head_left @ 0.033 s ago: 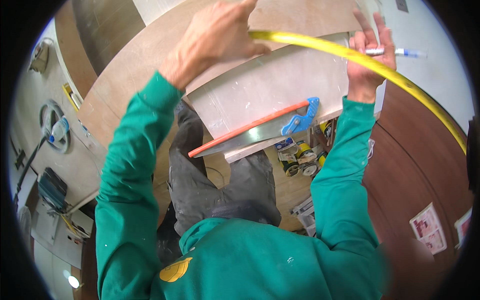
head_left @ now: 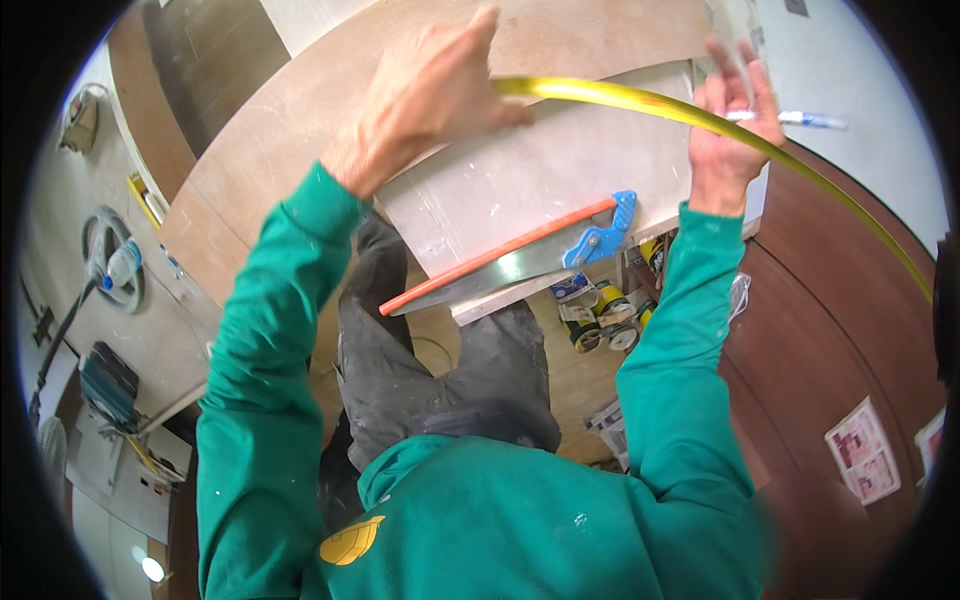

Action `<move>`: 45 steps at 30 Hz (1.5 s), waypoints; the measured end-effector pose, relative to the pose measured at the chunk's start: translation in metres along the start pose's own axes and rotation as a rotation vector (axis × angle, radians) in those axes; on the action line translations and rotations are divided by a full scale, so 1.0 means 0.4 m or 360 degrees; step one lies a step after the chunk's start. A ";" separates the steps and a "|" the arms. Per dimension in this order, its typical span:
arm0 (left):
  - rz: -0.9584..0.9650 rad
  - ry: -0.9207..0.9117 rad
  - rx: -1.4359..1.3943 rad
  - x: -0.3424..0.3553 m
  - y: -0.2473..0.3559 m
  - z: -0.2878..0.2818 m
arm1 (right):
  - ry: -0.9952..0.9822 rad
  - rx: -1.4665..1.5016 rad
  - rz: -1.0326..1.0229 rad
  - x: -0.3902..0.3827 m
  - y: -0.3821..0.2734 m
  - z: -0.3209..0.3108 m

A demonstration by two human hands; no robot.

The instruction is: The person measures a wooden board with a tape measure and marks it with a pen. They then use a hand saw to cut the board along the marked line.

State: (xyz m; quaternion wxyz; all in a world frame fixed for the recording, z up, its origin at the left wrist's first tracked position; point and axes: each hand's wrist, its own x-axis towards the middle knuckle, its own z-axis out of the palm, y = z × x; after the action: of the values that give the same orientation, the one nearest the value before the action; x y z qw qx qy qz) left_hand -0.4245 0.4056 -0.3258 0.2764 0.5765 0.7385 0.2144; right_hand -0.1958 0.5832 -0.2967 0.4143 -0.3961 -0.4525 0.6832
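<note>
A yellow measuring tape (head_left: 625, 101) runs in a bowed arc from my left hand (head_left: 430, 95) across to the right rim of the view. My left hand is closed on its near end, thumb pointing right; what lies inside the palm is hidden. My right hand (head_left: 728, 165) is raised palm up behind the tape, holding a white and blue marker pen (head_left: 812, 120) between its fingers, some of them stretched out and blurred. Below the hands a handsaw (head_left: 500, 262) with a blue handle and an orange strip along one edge lies on a pale board (head_left: 560, 150).
A large curved wooden panel (head_left: 280, 130) spans the top. Cans (head_left: 610, 300) stand on the floor under the board's right side. At left are a coiled grey hose (head_left: 105, 225), a plastic bottle (head_left: 124, 263) and a dark green tool case (head_left: 108, 378). Reddish-brown panelling (head_left: 810, 290) fills the right.
The tape's left end has dropped slightly with my left hand, and its arc has twisted a little. My right hand and the pen have shifted slightly left and down.
</note>
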 end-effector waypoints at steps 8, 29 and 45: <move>-0.0463 -0.0424 -0.0012 -0.274 0.013 0.216 | 0.0389 -0.0927 0.1093 -0.668 0.211 -0.374; -0.0362 0.1062 -0.0487 -0.418 0.331 0.450 | -0.2120 -0.2512 -0.0300 -0.366 0.109 -0.585; -0.2000 0.1900 -0.2673 -0.478 0.398 0.629 | -0.1331 -0.1329 0.0741 -0.631 -0.289 -0.340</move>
State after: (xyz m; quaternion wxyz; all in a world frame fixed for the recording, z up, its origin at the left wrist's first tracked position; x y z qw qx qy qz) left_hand -0.1079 0.2583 -0.3837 0.2363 -0.4328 0.5317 0.6885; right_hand 0.0393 0.4177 -0.1831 -0.1462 -0.3121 -0.7065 0.6182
